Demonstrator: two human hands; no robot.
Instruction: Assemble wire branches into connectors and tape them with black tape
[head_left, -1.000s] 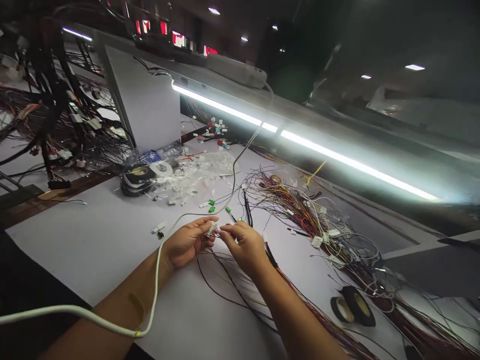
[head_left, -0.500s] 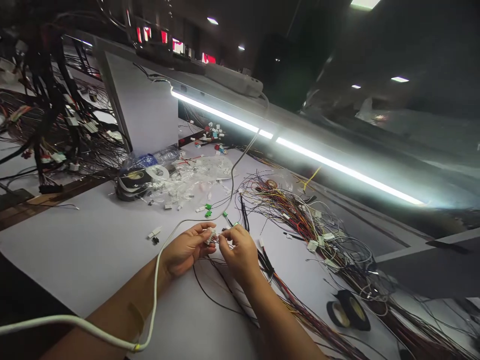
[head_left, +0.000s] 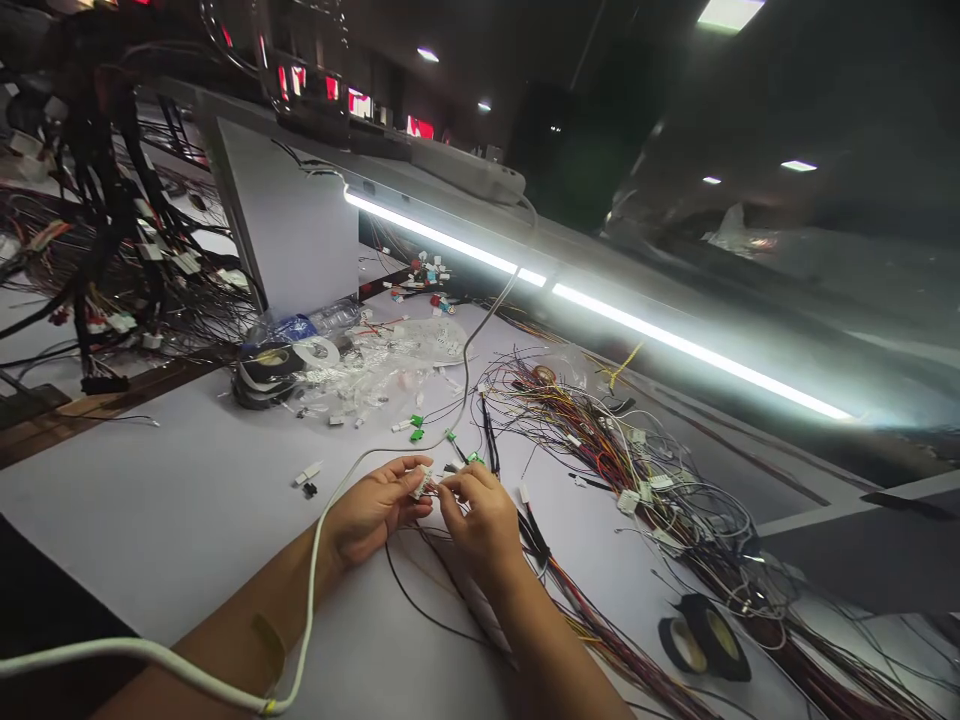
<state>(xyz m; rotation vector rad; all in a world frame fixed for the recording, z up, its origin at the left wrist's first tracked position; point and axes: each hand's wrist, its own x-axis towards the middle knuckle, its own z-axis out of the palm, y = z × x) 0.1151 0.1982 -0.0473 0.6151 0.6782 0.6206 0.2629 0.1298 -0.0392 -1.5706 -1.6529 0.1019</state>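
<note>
"Where's the white connector (head_left: 422, 483)?"

"In the left hand (head_left: 375, 510), pinched between thumb and fingertips, the other fingers loosely curled behind."

"Which way does it point?"

"Its wired face looks toward the right hand (head_left: 480, 515). The long axis slants, upper end leaning away from the wearer and a little rightward."

"And that right hand?"

"Nearly closed, thumb and forefinger pinched on thin wires (head_left: 433, 488) beside the connector. Which strand, I can't tell; it's too small."

"What's the connector like?"

"A small, hard-looking block, its face dotted with openings."

"Farther out?"

"A smooth, round white cable (head_left: 313, 580) crosses over the left forearm. Beyond the fingertips are glossy green connectors (head_left: 417, 435); past the left hand, crinkled clear plastic bags (head_left: 360, 375). Right of the right hand, a tangled wire bundle (head_left: 592, 430) and ring-shaped black tape rolls (head_left: 716, 637) lie on the matte, pale worktop (head_left: 225, 490)."
</note>
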